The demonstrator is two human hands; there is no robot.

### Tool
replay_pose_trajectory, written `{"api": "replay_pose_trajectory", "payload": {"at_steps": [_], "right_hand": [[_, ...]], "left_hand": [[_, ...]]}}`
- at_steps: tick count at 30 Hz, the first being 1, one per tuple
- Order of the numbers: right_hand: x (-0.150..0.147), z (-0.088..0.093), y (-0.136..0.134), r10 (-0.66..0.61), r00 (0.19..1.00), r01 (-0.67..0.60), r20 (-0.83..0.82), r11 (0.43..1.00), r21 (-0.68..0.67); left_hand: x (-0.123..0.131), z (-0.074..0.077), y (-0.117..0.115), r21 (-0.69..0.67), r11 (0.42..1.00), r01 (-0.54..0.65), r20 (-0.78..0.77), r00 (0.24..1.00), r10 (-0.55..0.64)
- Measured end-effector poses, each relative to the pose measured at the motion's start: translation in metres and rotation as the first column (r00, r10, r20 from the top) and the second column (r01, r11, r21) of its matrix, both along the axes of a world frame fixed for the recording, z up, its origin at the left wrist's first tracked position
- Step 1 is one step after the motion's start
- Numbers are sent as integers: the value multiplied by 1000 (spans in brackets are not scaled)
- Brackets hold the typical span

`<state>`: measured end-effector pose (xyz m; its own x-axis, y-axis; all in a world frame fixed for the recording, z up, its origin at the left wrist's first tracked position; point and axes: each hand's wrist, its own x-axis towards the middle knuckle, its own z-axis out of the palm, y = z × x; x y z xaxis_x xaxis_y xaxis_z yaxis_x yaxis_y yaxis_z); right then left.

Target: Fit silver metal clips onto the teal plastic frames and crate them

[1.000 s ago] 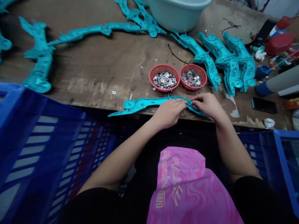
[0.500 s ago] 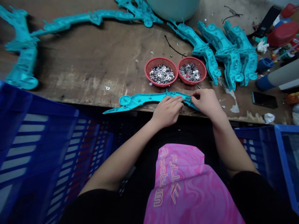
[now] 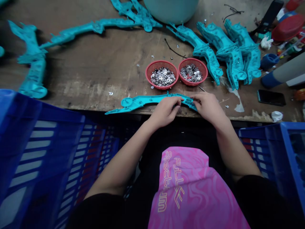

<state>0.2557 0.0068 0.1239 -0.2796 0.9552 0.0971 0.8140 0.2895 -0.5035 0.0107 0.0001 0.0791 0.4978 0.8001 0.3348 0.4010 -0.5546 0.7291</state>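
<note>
A long teal plastic moulded piece point(image 3: 143, 100) lies along the front edge of the wooden workbench point(image 3: 95, 86), with a round disc at its left end. My left hand point(image 3: 164, 111) is curled over its middle. My right hand point(image 3: 207, 106) pinches the piece further right, with the fingertips on a small notched section. The two hands nearly meet, and they hide part of the piece. Just beyond them stand two red plastic baskets point(image 3: 162, 73) point(image 3: 193, 70) heaped with small silver metal pieces.
Several similar teal pieces point(image 3: 228, 52) lie stacked at the back right, and others point(image 3: 33, 60) lie at the left. A pale bucket point(image 3: 171, 9) stands at the back. A black phone point(image 3: 271, 97) lies on the right. Blue crates point(image 3: 47, 152) point(image 3: 269, 149) flank me below the bench edge.
The view has tilted and shifted slightly. Both hands have moved a little left and closer together, and they stay on the teal piece.
</note>
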Motion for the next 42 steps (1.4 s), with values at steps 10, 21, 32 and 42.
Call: {"api": "replay_pose_trajectory", "payload": {"at_steps": [10, 21, 32, 42], "right_hand": [[-8, 34, -28, 96, 872, -88, -480, 995, 39], [11, 23, 9, 67, 931, -89, -360, 995, -44], [16, -9, 67, 469, 864, -483, -183, 875, -37], [13, -18, 83, 531, 828, -556, -182, 819, -141]], "left_hand": [[35, 19, -13, -265, 960, -90, 461, 863, 208], [23, 2, 8, 115, 982, -149, 34, 989, 146], [-1, -27, 20, 271, 962, 3, -291, 953, 79], [2, -26, 20, 249, 968, -21, -273, 958, 91]]}}
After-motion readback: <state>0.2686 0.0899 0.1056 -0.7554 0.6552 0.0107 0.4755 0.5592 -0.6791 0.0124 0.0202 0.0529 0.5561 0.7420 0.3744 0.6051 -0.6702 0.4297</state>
